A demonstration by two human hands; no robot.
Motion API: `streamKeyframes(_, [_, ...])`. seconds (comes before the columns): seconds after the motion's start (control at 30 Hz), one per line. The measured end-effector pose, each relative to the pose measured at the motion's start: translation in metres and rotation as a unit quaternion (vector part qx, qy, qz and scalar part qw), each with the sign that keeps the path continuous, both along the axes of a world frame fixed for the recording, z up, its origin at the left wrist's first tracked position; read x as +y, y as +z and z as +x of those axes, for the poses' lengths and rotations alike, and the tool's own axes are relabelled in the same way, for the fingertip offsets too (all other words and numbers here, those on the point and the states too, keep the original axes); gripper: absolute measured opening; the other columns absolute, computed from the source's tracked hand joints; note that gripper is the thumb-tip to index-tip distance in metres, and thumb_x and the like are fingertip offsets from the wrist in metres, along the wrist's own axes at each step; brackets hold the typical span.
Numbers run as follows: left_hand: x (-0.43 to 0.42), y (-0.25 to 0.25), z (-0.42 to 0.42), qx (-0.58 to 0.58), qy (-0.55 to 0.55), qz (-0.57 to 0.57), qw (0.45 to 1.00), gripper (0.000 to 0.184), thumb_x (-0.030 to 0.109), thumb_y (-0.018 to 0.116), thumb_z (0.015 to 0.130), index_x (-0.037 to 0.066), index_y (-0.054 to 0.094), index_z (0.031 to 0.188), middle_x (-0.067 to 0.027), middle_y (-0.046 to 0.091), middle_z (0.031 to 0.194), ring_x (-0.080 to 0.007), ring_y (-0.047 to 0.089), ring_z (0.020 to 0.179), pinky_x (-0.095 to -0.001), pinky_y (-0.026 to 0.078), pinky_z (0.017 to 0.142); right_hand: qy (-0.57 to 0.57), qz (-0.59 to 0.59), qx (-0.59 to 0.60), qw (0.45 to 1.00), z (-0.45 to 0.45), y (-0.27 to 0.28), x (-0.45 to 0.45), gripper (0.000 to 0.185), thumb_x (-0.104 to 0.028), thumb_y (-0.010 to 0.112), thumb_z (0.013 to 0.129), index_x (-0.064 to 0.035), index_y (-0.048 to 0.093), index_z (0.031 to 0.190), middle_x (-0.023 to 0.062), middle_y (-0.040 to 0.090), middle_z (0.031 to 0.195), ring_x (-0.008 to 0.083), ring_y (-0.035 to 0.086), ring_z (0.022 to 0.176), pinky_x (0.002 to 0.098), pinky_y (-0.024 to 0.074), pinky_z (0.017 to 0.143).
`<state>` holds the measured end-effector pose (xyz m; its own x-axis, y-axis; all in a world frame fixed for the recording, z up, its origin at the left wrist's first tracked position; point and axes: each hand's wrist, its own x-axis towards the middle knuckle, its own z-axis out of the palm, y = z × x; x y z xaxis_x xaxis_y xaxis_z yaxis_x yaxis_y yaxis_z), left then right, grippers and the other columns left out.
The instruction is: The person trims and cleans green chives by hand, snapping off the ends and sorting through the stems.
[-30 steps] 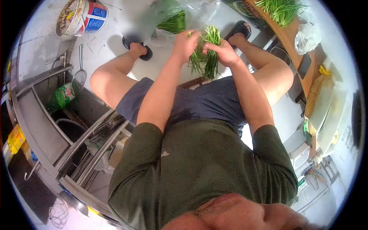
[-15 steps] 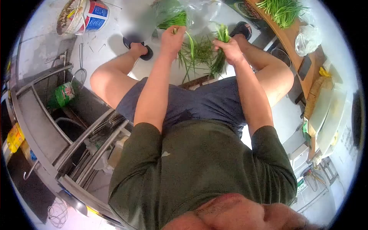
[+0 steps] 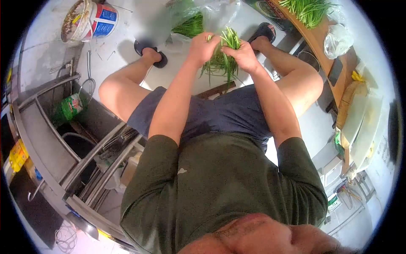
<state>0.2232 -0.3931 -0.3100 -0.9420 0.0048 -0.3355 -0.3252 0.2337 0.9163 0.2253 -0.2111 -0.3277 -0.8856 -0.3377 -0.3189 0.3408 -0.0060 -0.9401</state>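
Observation:
My right hand [image 3: 243, 56] is wrapped round a bunch of green chives [image 3: 230, 39], pale cut ends up and leaves hanging below. Close beside it, my left hand [image 3: 202, 50] is closed, with a few pale stalk ends [image 3: 209, 38] showing at its fingertips. Beneath both hands lies a loose heap of chive leaves [image 3: 218, 63], partly hidden by them. Just beyond my left hand, more chives [image 3: 189, 26] lie in a clear plastic bag [image 3: 215, 12].
On the wooden table [image 3: 302, 38] at right are a pile of chives [image 3: 306, 12], a white plastic bag [image 3: 338, 41] and a dark phone-like slab [image 3: 336, 73]. A dirty bucket [image 3: 99, 21] stands far left. A metal rack [image 3: 55, 135] flanks my left side.
My hands have come together: the left moved right, the right moved slightly left with its bunch. The strands that hung from my left hand no longer show below it.

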Motion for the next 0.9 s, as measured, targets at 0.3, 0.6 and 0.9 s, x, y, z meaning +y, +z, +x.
streamKeyframes(0.3, [0.001, 0.006, 0.001, 0.035, -0.087, -0.097, 0.991, 0.036, 0.034, 0.063, 0.085, 0.002, 0.069, 0.1, -0.0098, 0.068, 0.08, -0.0181, 0.059, 0.072, -0.0326, 0.047, 0.07, 0.019, -0.012, 0.009, 1.0, -0.009, -0.002, 0.006, 0.03, -0.016, 0.075, 0.082, -0.0001, 0.068, 0.106, 0.0025, 0.069, 0.094, 0.0097, 0.06, 0.083, 0.0271, 0.0495, 0.078])
streamKeyframes(0.6, [-0.025, -0.011, -0.003, 0.019, -0.023, -0.111, 0.993, 0.037, 0.033, 0.063, 0.084, 0.0, 0.069, 0.101, -0.0163, 0.069, 0.085, -0.0237, 0.063, 0.076, -0.036, 0.049, 0.071, 0.064, 0.083, 0.037, 0.994, -0.012, -0.004, 0.017, 0.032, -0.021, 0.077, 0.08, 0.0011, 0.069, 0.101, 0.0043, 0.07, 0.089, 0.0102, 0.06, 0.081, 0.0277, 0.0493, 0.077])
streamKeyframes(0.9, [-0.043, -0.025, 0.014, -0.001, -0.037, -0.233, 0.972, 0.039, 0.035, 0.069, 0.08, -0.001, 0.07, 0.095, -0.0198, 0.069, 0.084, -0.0305, 0.067, 0.08, -0.0379, 0.05, 0.075, 0.034, -0.004, -0.014, 0.999, -0.008, -0.019, 0.013, 0.022, -0.017, 0.073, 0.083, 0.001, 0.07, 0.095, 0.0039, 0.069, 0.085, 0.011, 0.06, 0.075, 0.0258, 0.0475, 0.071])
